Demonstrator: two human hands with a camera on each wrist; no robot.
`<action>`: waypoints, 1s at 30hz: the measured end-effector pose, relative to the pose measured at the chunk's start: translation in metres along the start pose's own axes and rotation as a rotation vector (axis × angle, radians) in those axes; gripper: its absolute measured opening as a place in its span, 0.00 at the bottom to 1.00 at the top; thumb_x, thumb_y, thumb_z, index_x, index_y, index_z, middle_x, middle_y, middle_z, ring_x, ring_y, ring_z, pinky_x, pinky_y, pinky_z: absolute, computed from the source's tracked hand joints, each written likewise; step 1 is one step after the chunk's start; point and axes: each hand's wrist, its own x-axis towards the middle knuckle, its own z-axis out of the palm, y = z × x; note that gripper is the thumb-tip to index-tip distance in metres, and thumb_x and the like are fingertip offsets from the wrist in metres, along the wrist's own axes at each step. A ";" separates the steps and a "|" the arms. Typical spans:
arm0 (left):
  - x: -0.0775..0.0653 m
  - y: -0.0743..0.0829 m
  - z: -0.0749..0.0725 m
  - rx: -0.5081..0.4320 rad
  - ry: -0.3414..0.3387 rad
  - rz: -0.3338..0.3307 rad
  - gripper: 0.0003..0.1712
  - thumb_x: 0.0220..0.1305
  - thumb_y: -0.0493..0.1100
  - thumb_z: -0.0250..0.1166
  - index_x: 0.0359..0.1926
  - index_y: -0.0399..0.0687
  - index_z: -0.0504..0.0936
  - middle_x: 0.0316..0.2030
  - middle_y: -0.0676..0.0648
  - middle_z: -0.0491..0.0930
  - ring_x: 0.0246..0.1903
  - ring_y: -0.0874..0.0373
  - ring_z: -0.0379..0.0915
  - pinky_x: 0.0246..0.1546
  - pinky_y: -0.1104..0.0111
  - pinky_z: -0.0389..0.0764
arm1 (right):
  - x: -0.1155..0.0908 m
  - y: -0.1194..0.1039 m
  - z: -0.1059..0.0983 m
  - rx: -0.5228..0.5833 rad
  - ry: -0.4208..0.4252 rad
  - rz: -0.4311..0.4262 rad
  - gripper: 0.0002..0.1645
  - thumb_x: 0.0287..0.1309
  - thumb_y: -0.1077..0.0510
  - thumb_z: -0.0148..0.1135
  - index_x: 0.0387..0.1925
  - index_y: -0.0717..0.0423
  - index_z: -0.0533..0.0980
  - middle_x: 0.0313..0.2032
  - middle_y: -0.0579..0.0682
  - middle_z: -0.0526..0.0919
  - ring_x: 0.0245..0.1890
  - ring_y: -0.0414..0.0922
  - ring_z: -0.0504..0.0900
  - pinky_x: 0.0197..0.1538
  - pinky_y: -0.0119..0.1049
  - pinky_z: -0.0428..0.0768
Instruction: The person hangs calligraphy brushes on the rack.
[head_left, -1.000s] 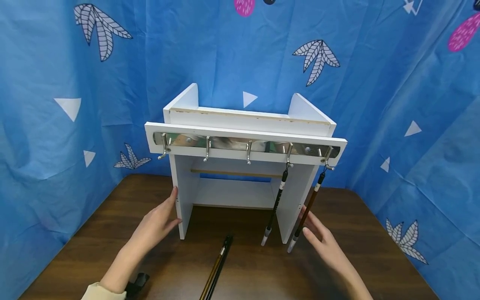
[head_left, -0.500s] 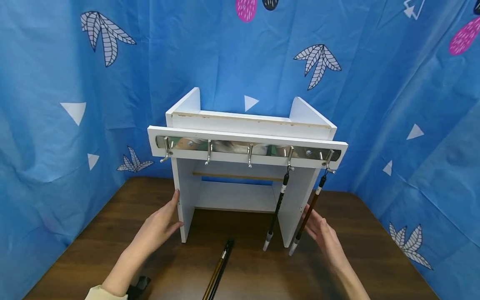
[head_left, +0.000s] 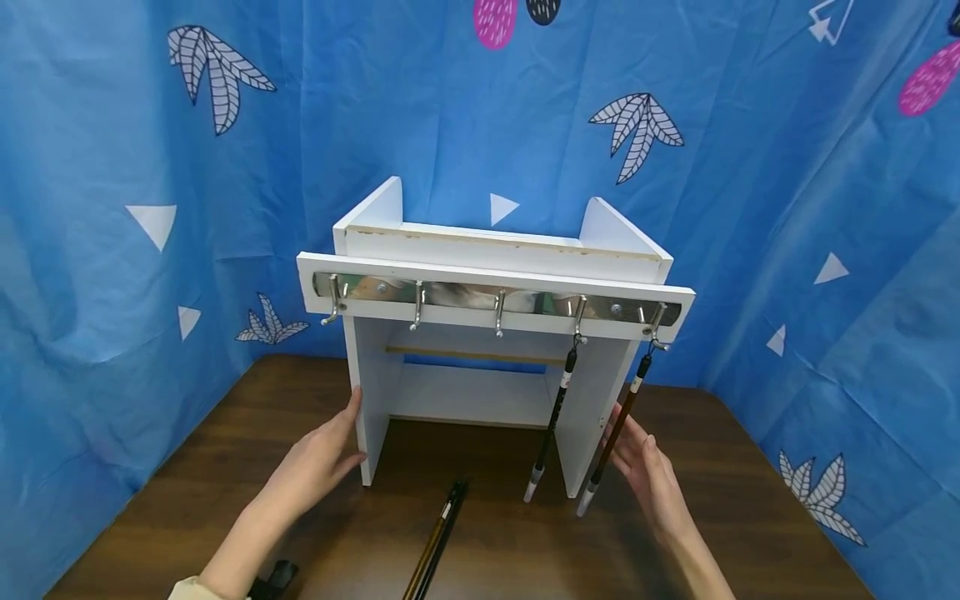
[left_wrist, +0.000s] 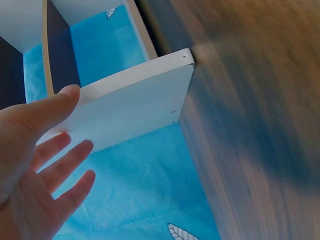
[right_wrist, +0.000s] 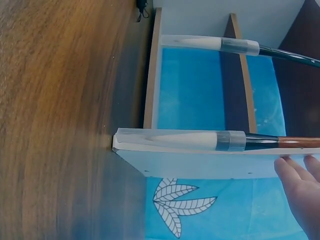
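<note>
vertically hung, 2 brushes, tips down

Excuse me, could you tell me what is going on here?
A person has both hands at a white shelf standing on a table. The left hand touches the left side panel, while the right hand is at the right panel's outer side. A black-handled brush and a brown-handled brush hang from the two rightmost hooks; the other three hooks hold nothing. More slim handles lie on the table in front.
</note>
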 end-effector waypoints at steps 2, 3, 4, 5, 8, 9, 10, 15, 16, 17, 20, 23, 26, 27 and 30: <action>-0.003 0.000 -0.001 0.010 -0.024 0.020 0.60 0.42 0.40 0.72 0.69 0.50 0.40 0.55 0.40 0.70 0.42 0.51 0.76 0.38 0.62 0.78 | 0.000 0.000 0.001 0.000 0.000 -0.007 0.28 0.68 0.57 0.13 0.66 0.66 0.41 0.67 0.50 0.49 0.62 0.38 0.58 0.57 0.26 0.64; -0.004 0.001 -0.002 0.013 -0.041 0.032 0.60 0.42 0.40 0.72 0.69 0.52 0.41 0.53 0.41 0.71 0.40 0.53 0.77 0.37 0.64 0.78 | 0.000 -0.001 0.001 -0.001 0.001 -0.009 0.28 0.68 0.57 0.13 0.66 0.67 0.41 0.67 0.50 0.49 0.62 0.38 0.58 0.57 0.25 0.63; -0.006 0.001 -0.003 0.014 -0.060 0.042 0.60 0.42 0.40 0.72 0.69 0.53 0.41 0.52 0.43 0.73 0.38 0.55 0.78 0.35 0.65 0.79 | 0.000 -0.001 0.001 -0.001 0.007 -0.006 0.28 0.69 0.57 0.14 0.66 0.67 0.41 0.67 0.49 0.50 0.62 0.38 0.58 0.57 0.25 0.63; -0.007 0.002 -0.003 0.011 -0.079 0.052 0.60 0.42 0.40 0.72 0.69 0.54 0.41 0.51 0.44 0.74 0.36 0.56 0.78 0.34 0.66 0.79 | 0.000 -0.001 0.001 -0.002 0.012 -0.007 0.28 0.69 0.57 0.14 0.66 0.66 0.41 0.67 0.49 0.50 0.62 0.38 0.59 0.57 0.25 0.63; -0.011 0.006 -0.006 -0.011 -0.136 0.075 0.59 0.43 0.40 0.71 0.69 0.54 0.41 0.49 0.44 0.76 0.33 0.57 0.79 0.32 0.67 0.79 | -0.001 -0.001 0.002 -0.001 0.016 -0.009 0.28 0.69 0.57 0.14 0.66 0.65 0.42 0.67 0.48 0.50 0.62 0.38 0.58 0.57 0.25 0.63; -0.011 0.007 -0.007 -0.015 -0.150 0.082 0.58 0.44 0.40 0.71 0.69 0.54 0.42 0.48 0.44 0.76 0.33 0.57 0.78 0.32 0.67 0.79 | -0.002 -0.001 0.001 0.000 0.013 -0.011 0.28 0.69 0.58 0.14 0.66 0.64 0.42 0.67 0.47 0.50 0.62 0.38 0.58 0.57 0.25 0.63; -0.012 0.009 -0.008 -0.019 -0.161 0.088 0.56 0.44 0.41 0.71 0.69 0.53 0.44 0.47 0.44 0.77 0.33 0.57 0.78 0.32 0.67 0.79 | -0.002 -0.001 0.001 0.003 0.009 -0.016 0.28 0.68 0.58 0.13 0.67 0.63 0.42 0.67 0.47 0.50 0.62 0.38 0.58 0.57 0.25 0.63; -0.015 0.017 -0.010 -0.014 -0.205 0.111 0.43 0.48 0.42 0.68 0.65 0.49 0.58 0.41 0.46 0.79 0.27 0.62 0.76 0.26 0.70 0.77 | 0.000 0.000 0.002 0.025 -0.001 -0.023 0.28 0.69 0.58 0.14 0.67 0.61 0.43 0.67 0.47 0.50 0.62 0.38 0.58 0.57 0.26 0.64; -0.016 0.019 -0.010 -0.014 -0.212 0.118 0.40 0.49 0.43 0.68 0.64 0.49 0.61 0.41 0.46 0.79 0.26 0.63 0.75 0.25 0.70 0.76 | 0.000 0.000 0.002 0.030 -0.001 -0.022 0.28 0.69 0.58 0.14 0.67 0.61 0.43 0.67 0.47 0.50 0.62 0.39 0.58 0.57 0.26 0.64; -0.016 0.021 -0.009 -0.014 -0.223 0.124 0.38 0.50 0.43 0.67 0.63 0.49 0.63 0.41 0.46 0.79 0.26 0.63 0.75 0.25 0.70 0.76 | 0.000 0.000 0.002 0.032 0.001 -0.019 0.28 0.69 0.58 0.15 0.67 0.62 0.43 0.67 0.47 0.50 0.62 0.39 0.58 0.57 0.26 0.64; -0.018 0.028 -0.004 -0.051 -0.256 0.154 0.30 0.52 0.44 0.65 0.58 0.47 0.69 0.40 0.47 0.79 0.27 0.64 0.74 0.25 0.72 0.76 | 0.000 0.001 0.001 0.031 0.001 -0.010 0.28 0.69 0.58 0.15 0.66 0.65 0.41 0.67 0.48 0.49 0.62 0.38 0.58 0.57 0.26 0.64; -0.020 0.039 0.003 -0.129 -0.317 0.176 0.22 0.55 0.44 0.63 0.52 0.46 0.74 0.37 0.50 0.78 0.29 0.64 0.74 0.26 0.73 0.75 | -0.001 0.002 0.000 0.025 -0.004 -0.008 0.28 0.68 0.58 0.14 0.65 0.68 0.39 0.67 0.48 0.47 0.63 0.37 0.57 0.57 0.26 0.63; -0.021 0.051 0.008 -0.216 -0.392 0.167 0.19 0.56 0.44 0.62 0.49 0.45 0.77 0.37 0.51 0.77 0.32 0.63 0.75 0.27 0.74 0.75 | -0.001 0.002 0.000 0.024 -0.013 -0.013 0.28 0.68 0.58 0.14 0.65 0.68 0.38 0.68 0.47 0.47 0.63 0.37 0.56 0.58 0.26 0.63; -0.022 0.055 0.010 -0.247 -0.415 0.160 0.19 0.56 0.44 0.62 0.49 0.44 0.77 0.37 0.51 0.77 0.32 0.64 0.75 0.27 0.75 0.75 | -0.001 0.002 0.000 0.023 -0.017 -0.017 0.28 0.68 0.59 0.14 0.65 0.68 0.38 0.68 0.48 0.46 0.63 0.37 0.56 0.58 0.25 0.63; -0.022 0.065 0.016 -0.346 -0.453 0.132 0.20 0.55 0.44 0.62 0.50 0.42 0.76 0.37 0.51 0.77 0.31 0.68 0.73 0.27 0.77 0.75 | 0.000 0.001 0.001 0.023 -0.021 -0.019 0.28 0.68 0.59 0.14 0.66 0.67 0.38 0.68 0.47 0.46 0.63 0.37 0.56 0.58 0.25 0.63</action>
